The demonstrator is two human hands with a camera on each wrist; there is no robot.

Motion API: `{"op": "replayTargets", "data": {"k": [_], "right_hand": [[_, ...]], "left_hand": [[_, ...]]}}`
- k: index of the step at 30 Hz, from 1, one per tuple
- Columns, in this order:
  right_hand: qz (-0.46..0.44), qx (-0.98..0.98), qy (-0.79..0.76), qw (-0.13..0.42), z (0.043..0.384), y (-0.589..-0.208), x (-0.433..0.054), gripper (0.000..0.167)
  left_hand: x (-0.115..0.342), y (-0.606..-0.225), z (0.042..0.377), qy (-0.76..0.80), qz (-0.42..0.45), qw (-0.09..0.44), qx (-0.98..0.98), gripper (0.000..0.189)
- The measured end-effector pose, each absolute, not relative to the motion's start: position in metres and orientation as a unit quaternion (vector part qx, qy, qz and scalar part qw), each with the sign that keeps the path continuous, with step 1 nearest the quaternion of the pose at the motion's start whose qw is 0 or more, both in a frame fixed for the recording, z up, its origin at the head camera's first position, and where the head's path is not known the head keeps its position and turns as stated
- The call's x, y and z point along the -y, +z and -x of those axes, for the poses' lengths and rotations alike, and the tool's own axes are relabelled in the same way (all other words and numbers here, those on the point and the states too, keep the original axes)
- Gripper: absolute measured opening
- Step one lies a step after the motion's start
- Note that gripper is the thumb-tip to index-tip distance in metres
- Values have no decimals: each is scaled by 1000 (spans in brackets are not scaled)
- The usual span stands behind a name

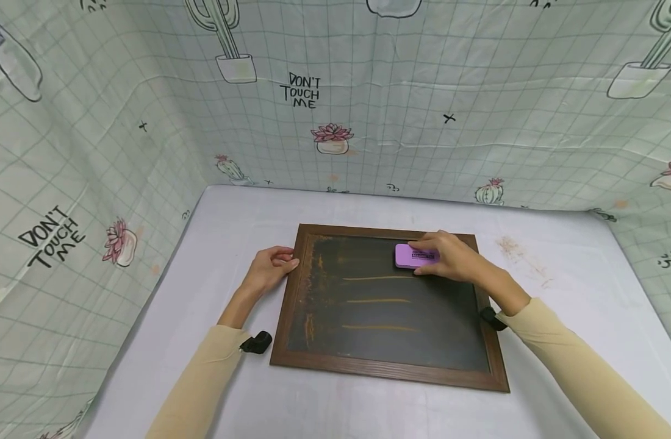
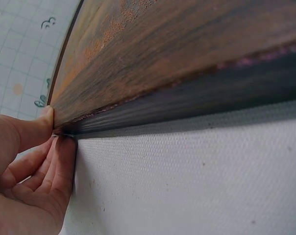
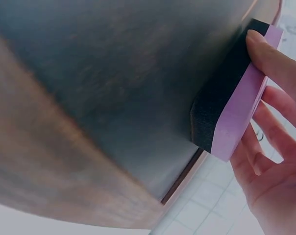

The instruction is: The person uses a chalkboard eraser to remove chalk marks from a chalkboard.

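A blackboard in a brown wooden frame lies on the white table. Three orange chalk lines run across its middle, and orange chalk dust smears its left side. My right hand grips a purple eraser by its edges near the board's upper right. In the right wrist view the eraser's black felt side faces the board surface, thumb on one side and fingers on the other. My left hand pinches the left part of the frame, thumb on top and fingers against its outer side.
Orange chalk dust marks the white tablecloth right of the board. A grid-patterned curtain with cactus drawings rises behind the table and along its sides. Black straps sit at the wrists.
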State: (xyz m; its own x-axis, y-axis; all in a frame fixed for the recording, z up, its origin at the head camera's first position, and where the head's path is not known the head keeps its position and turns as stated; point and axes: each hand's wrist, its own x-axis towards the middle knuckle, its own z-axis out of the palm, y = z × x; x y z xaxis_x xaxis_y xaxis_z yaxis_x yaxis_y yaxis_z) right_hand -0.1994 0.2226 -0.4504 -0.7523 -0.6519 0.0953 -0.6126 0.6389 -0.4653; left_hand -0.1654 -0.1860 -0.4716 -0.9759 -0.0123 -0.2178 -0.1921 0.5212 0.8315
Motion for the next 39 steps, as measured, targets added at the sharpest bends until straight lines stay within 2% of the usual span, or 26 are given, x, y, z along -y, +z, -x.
{"op": "replayTargets", "data": {"k": [17,27,39], "right_hand": [[332,-903,-271,26,194,-455,-235,58],[338,-903,-264,14,182,-444,-249,56],[344,-903,-254,39,163,-439,-260,55]], "left_hand": [[186,-473,166,492,63,90,-863,38],[186,-469,167,493,56,87,-864,38],[186,-470,165,494,58,90,-863,39]]}}
